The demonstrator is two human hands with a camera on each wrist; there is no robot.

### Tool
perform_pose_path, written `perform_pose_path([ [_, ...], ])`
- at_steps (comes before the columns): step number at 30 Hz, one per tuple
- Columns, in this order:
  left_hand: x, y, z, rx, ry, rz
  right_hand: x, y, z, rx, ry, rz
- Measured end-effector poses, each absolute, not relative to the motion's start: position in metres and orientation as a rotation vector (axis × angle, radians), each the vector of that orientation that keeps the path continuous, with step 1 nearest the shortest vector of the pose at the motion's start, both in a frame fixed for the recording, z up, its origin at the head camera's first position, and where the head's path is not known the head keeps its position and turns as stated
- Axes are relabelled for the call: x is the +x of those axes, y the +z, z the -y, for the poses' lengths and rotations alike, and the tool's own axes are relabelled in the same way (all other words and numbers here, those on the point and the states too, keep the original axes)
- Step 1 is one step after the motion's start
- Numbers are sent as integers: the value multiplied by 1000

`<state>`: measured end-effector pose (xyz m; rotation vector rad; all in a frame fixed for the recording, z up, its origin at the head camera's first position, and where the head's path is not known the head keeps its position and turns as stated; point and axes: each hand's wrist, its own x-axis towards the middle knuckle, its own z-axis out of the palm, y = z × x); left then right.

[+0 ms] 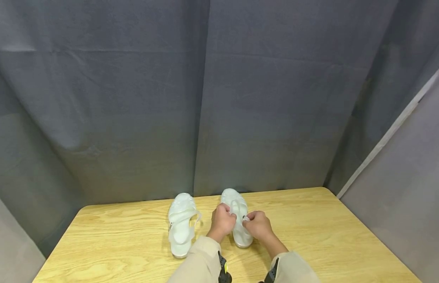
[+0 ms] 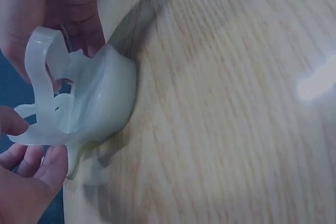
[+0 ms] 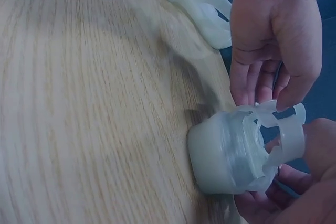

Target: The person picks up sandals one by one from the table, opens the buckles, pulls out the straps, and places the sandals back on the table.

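Work item: the R sandal (image 1: 237,232), right of center on the table (image 1: 318,228), toe at the far edge, heel toward you. Your L hand (image 1: 223,221) pinches its strap (image 2: 43,74) on the left side, thumb against fingers. Your R hand (image 1: 258,225) grips the strap area on the right side, w/ a small metal buckle (image 1: 245,218) showing by the fingertips; exact finger hold partly hidden, can't tell more. The L sandal (image 1: 182,224) lies apart, left of your L hand, untouched.

Risks (judged): strap looks springy, so a loose pinch could let it snap back. Uneven pull by your 2 hands could twist or tip the R sandal, as neither hand presses the sole down. A hard tug could strain the strap at the buckle. A far push could send the toe off the table; can't tell if it overhangs now. Your L forearm runs near the L sandal; a wide elbow swing might knock it.

Materials: both sandals pale, milky, smooth, prob. molded plastic or rubber. Heel thick, rounded; strap a thin, flat band, standing in a loop. Table: light wood-grain top, rounded far corners. Backdrop: dark gray curtain (image 1: 134,98), creased cloth.
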<state>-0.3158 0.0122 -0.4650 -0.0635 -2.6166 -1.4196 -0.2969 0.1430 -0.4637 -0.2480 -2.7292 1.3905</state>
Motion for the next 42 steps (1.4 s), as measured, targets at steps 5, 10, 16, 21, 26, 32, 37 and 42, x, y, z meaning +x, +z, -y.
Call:
perform_pose_path([
  [5, -315, -467, -6, -55, -1477, 2606, -296, -464, -141, -234, 1437, 2714],
  [10, -313, -467, 2, -67, -1515, 2564, -295, -464, -139, -187, 1491, 2678],
  [16, -308, -464, 9, -106, -1564, 2526, -290, -459, -139, -152, 1552, 2663],
  [21, -300, -463, 12, -156, -1615, 2525, -281, -461, -142, -144, 1583, 2674],
  [26, -290, -461, 15, -202, -1627, 2550, -270, -463, -144, -145, 1649, 2649],
  [32, -277, -461, 26, -233, -1640, 2555, -255, -465, -139, -129, 1757, 2605],
  [37, -266, -463, 39, -278, -1711, 2543, -245, -470, -134, -103, 1811, 2628],
  [42, -258, -466, 49, -310, -1796, 2532, -237, -472, -130, -107, 1871, 2649],
])
